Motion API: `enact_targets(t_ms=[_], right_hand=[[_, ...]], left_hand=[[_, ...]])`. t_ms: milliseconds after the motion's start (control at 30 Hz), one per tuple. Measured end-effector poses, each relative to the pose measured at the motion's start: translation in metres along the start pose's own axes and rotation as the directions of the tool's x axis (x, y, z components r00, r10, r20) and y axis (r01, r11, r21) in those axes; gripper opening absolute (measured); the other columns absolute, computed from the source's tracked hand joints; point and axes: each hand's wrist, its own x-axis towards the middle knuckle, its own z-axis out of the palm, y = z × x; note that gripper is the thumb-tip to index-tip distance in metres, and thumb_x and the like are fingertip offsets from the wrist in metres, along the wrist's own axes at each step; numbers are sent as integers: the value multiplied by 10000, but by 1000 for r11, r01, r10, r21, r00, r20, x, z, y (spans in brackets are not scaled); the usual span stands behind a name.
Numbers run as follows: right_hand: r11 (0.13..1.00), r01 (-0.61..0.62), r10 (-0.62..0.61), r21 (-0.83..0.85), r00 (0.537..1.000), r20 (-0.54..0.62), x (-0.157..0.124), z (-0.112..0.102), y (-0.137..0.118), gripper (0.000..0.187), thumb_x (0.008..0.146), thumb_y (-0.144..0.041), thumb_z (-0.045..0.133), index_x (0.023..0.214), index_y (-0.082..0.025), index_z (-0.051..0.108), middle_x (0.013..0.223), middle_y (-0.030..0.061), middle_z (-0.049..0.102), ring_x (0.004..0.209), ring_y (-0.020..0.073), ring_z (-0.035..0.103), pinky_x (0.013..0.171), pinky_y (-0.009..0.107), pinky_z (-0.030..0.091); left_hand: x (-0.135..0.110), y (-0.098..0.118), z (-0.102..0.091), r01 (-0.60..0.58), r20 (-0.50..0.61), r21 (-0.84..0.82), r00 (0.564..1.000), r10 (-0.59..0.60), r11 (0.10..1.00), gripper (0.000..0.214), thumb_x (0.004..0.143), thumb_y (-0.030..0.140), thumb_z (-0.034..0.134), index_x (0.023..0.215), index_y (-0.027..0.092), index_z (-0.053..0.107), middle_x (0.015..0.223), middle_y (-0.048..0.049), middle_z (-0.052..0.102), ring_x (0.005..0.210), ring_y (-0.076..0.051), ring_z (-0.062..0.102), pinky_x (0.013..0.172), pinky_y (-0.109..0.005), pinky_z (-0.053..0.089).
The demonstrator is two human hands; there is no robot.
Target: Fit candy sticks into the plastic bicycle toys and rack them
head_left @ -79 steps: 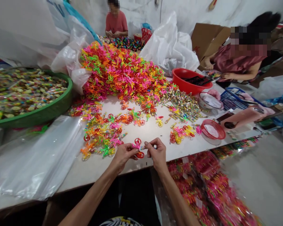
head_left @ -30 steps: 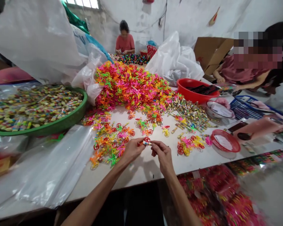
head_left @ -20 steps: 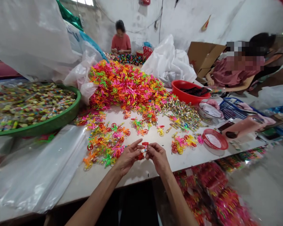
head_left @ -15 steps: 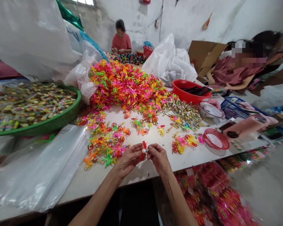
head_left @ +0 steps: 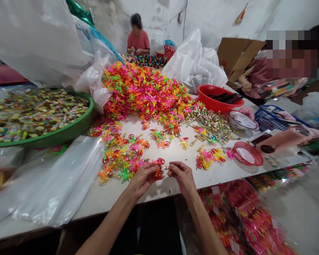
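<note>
My left hand (head_left: pixel 144 177) is closed around a small red and orange plastic toy bicycle (head_left: pixel 158 169), just above the near edge of the white table (head_left: pixel 172 150). My right hand (head_left: pixel 183 175) pinches a small candy tube (head_left: pixel 167 167) whose tip meets the toy. To the left of my hands lies a loose spread of coloured toy bicycles (head_left: pixel 123 156). A small cluster of toys (head_left: pixel 210 157) lies to the right. Behind them rises a big heap of neon toy bicycles (head_left: pixel 145 90), with a pile of small candy tubes (head_left: pixel 211 125) beside it.
A green round tray (head_left: pixel 55 132) of wrapped packs sits left, clear plastic bags (head_left: pixel 50 184) in front. A red bowl (head_left: pixel 218 102), a small red basket (head_left: pixel 248 154) and a blue basket (head_left: pixel 269 118) stand right. Packed toys (head_left: pixel 236 209) lie below the table. Other people sit far back (head_left: pixel 138 37) and right (head_left: pixel 255 76).
My hands have come slightly lower and nearer the table edge. The toy in my left hand has turned, and the tube now meets it from the right. The view shifted a little.
</note>
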Motion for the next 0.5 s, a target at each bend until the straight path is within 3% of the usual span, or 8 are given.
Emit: enact_targets(t_ms=[100, 233, 400, 500], right_hand=[[1000, -21, 20, -13, 999, -35, -1, 0, 0, 218, 583, -292, 760, 691, -138, 650, 541, 13, 646, 483, 113, 586, 516, 229, 471], [999, -47, 46, -11, 996, -74, -2, 2, -1, 228, 564, -302, 770, 673, -143, 649, 565, 19, 657, 498, 119, 601, 505, 222, 471], [997, -46, 44, -54, 998, -40, -2, 4, -1, 214, 582, -310, 757, 658, -139, 653, 526, 12, 643, 440, 98, 561, 471, 209, 441], [996, -51, 53, -67, 998, 19, -1, 5, 0, 194, 596, -297, 748, 643, -135, 652, 503, 4, 630, 424, 86, 539, 461, 200, 424]], left_hand=[[-3, 1, 1, 3, -47, -17, 999, -3, 1000, 75, 684, 101, 642, 756, 100, 664, 652, -24, 642, 597, -113, 589, 634, -310, 545], [-5, 0, 2, -5, 5, 36, 1000, 5, 999, 166, 716, 177, 632, 854, 93, 668, 662, -43, 641, 619, -128, 594, 647, -330, 546], [-4, -5, -1, -69, 121, 151, 991, 51, 986, 179, 704, 256, 665, 775, 92, 655, 666, -44, 644, 585, -111, 590, 631, -281, 523], [-3, -7, -4, -71, 126, 195, 991, 47, 978, 224, 685, 273, 685, 812, 95, 640, 685, -53, 661, 566, -109, 594, 597, -263, 516]])
